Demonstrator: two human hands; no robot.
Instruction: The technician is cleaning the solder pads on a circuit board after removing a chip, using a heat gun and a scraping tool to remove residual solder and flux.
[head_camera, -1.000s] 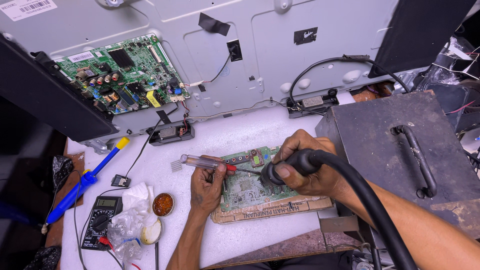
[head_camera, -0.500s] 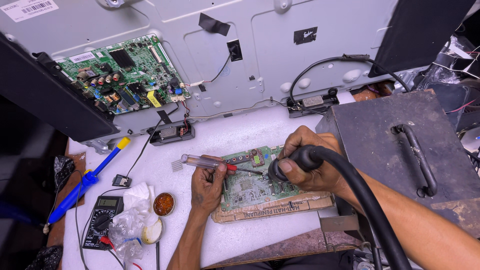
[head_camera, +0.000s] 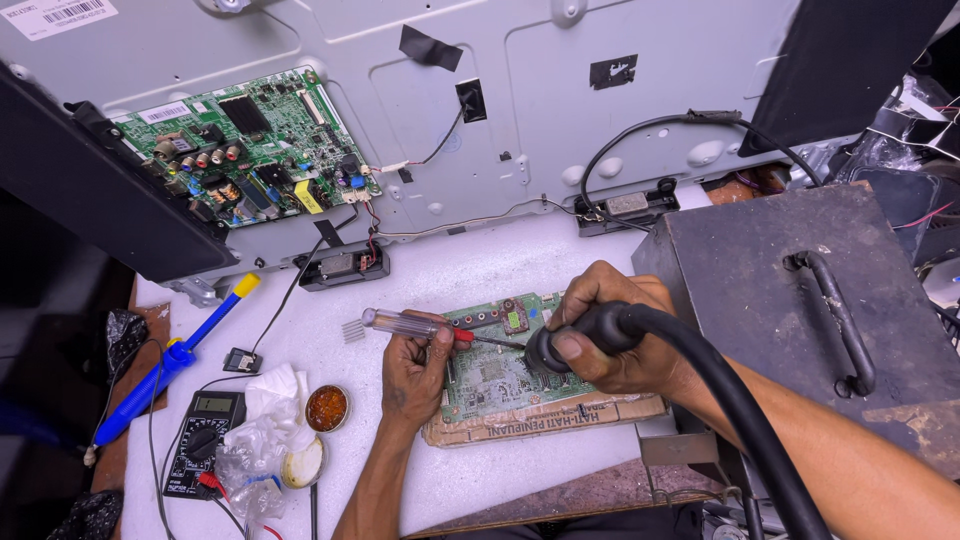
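A small green circuit board (head_camera: 495, 372) lies on a piece of brown cardboard (head_camera: 540, 422) on the white table. My left hand (head_camera: 415, 372) grips a screwdriver (head_camera: 405, 323) with a clear and red handle, its shaft lying across the board and its tip reaching toward my right hand. My right hand (head_camera: 610, 335) is closed around the black handle of a hot-air tool (head_camera: 575, 335) with a thick black hose (head_camera: 740, 420), its nozzle pointing down at the board's right part.
An opened flat-screen chassis (head_camera: 540, 120) with a large green mainboard (head_camera: 245, 150) lies behind. A dark metal box (head_camera: 800, 290) with a handle stands at right. A blue and yellow desoldering pump (head_camera: 175, 360), a multimeter (head_camera: 205, 440), a flux tin (head_camera: 326, 407) and crumpled plastic sit at left.
My right hand with the hot-air tool has shifted slightly right over the board. The left hand and the screwdriver have stayed almost still.
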